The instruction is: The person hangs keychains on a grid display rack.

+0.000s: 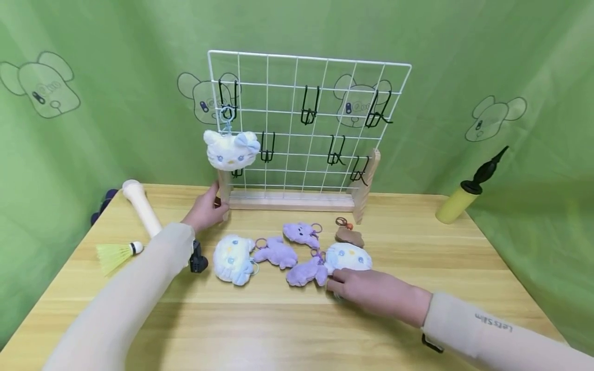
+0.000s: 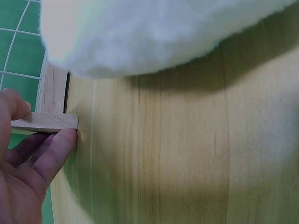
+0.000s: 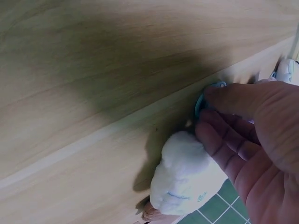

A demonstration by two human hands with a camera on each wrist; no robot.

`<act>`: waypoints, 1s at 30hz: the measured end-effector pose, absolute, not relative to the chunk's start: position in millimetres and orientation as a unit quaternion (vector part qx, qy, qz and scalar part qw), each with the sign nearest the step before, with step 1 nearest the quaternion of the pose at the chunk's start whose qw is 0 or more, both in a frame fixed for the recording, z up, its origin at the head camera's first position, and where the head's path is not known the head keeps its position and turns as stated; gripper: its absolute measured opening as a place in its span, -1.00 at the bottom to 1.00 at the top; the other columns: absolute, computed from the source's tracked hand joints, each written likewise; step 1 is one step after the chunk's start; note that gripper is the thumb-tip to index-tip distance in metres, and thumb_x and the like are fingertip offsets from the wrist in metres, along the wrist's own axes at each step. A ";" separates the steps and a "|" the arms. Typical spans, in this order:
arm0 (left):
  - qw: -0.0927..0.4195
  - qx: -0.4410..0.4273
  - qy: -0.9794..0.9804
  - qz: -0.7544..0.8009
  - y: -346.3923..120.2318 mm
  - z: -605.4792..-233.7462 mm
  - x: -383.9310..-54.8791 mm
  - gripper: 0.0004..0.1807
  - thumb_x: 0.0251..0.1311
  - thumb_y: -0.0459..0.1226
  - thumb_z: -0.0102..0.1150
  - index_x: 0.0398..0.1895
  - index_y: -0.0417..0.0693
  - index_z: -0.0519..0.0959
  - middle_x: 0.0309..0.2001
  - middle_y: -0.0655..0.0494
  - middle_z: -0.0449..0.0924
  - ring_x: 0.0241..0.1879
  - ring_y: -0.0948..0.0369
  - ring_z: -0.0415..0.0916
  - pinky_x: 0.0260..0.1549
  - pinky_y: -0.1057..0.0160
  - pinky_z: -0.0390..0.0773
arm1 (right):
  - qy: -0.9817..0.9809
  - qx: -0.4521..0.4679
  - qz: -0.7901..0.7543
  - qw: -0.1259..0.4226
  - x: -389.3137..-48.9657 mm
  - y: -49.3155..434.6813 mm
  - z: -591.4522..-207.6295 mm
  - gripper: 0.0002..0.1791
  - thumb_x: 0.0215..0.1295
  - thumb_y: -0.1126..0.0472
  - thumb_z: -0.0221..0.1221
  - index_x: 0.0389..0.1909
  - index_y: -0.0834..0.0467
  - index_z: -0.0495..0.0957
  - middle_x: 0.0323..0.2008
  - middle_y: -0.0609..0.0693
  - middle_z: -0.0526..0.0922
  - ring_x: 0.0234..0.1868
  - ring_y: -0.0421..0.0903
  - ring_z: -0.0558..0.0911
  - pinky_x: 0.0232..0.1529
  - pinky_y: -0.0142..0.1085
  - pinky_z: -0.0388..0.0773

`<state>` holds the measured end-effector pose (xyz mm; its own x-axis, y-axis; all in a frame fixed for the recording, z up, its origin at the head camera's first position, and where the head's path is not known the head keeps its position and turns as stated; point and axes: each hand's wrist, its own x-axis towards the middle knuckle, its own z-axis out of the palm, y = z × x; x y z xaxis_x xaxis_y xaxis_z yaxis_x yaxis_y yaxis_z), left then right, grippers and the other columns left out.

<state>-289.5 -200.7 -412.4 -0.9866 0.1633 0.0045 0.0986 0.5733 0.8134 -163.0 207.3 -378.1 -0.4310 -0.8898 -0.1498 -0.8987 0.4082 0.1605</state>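
My left hand (image 1: 207, 210) grips the left wooden foot (image 2: 46, 121) of a white wire grid rack (image 1: 225, 186), thumb on one side and fingers on the other. From the rack's upper left hook hangs a white cat-head plush keychain (image 1: 231, 154) with a blue bow. My right hand (image 1: 371, 289) pinches the blue ring (image 3: 199, 105) of another white cat-head plush keychain (image 1: 349, 256), which lies on the table. To its left lie three purple plush keychains (image 1: 306, 271) and a third white cat-head plush keychain (image 1: 230, 260).
Several black hooks (image 1: 309, 111) hang on the grid. A brown plush keychain (image 1: 349, 236) lies behind the right white one. At left are a yellow shuttlecock (image 1: 116, 253) and a pale club-shaped object (image 1: 141, 206). A yellow and black hand pump (image 1: 457, 203) stands at back right.
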 end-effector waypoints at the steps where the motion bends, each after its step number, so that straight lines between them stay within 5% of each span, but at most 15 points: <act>1: 0.037 0.073 0.886 0.456 -200.5 -413.3 -289.5 -0.10 0.44 -0.36 0.03 0.71 -0.19 -0.21 0.24 -0.52 0.50 -0.04 -0.16 0.67 -0.19 0.16 0.82 | 0.839 -0.533 0.106 0.020 -162.8 206.9 -378.6 -0.68 0.36 0.40 0.27 0.06 0.08 0.54 -0.06 0.01 0.67 -0.12 -0.16 0.68 -0.26 -0.41 0.76; 14: 0.039 0.071 0.884 0.459 -200.3 -415.4 -290.2 -0.09 0.45 -0.37 0.03 0.71 -0.20 -0.23 0.25 -0.53 0.49 0.01 -0.21 0.66 -0.18 0.15 0.83 | 0.863 -0.485 -0.046 0.133 -172.7 206.0 -376.7 -0.91 0.41 0.23 0.30 -0.21 -0.02 0.58 -0.24 -0.21 0.54 -0.26 -0.39 0.44 -0.23 -0.53 0.62; 30: 0.038 0.073 0.887 0.454 -199.7 -415.7 -290.2 -0.11 0.45 -0.35 0.01 0.71 -0.20 -0.21 0.23 -0.51 0.50 0.00 -0.18 0.65 -0.17 0.15 0.82 | 0.860 -0.379 -0.284 0.188 -186.7 220.7 -371.0 -0.97 0.40 0.32 0.28 -0.22 0.16 0.69 -0.35 -0.11 0.73 -0.35 -0.39 0.61 -0.30 -0.44 0.72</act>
